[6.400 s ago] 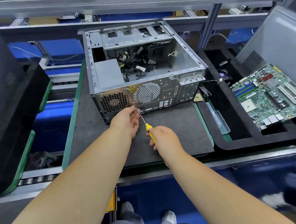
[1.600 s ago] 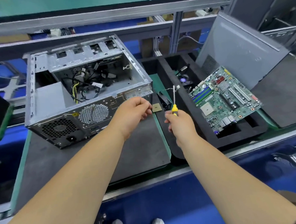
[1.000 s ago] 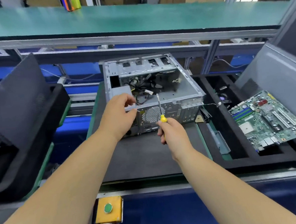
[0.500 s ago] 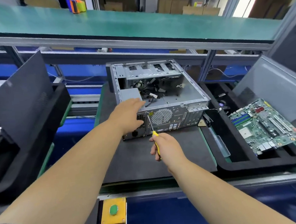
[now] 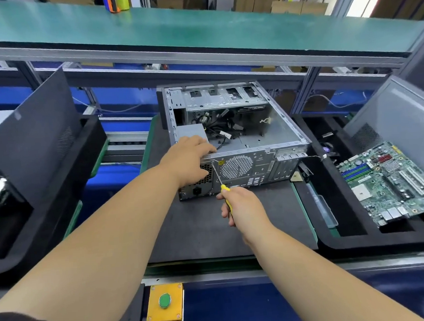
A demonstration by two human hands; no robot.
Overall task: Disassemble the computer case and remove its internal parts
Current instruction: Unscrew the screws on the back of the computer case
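An open grey computer case [image 5: 262, 142] lies on its side on a dark mat [image 5: 205, 227], rear panel facing me. Inside sit a grey power supply [image 5: 190, 131] at the left and loose cables [image 5: 225, 129]. My left hand [image 5: 189, 155] rests over the case's top rear edge, above the power supply. My right hand [image 5: 241, 205] grips a yellow-handled screwdriver [image 5: 218, 177]; its tip touches the rear panel near the top, next to the round fan grille [image 5: 236, 166].
A green motherboard [image 5: 391, 181] lies in a black foam tray [image 5: 347, 236] at the right, with a grey side panel [image 5: 399, 121] leaning behind it. A black panel [image 5: 30, 136] stands in another foam tray at the left. A yellow button box [image 5: 165, 303] hangs below the bench edge.
My left hand has settled flat on the case's top rear edge. The right hand has tilted the screwdriver so its tip meets the rear panel beside the fan grille.
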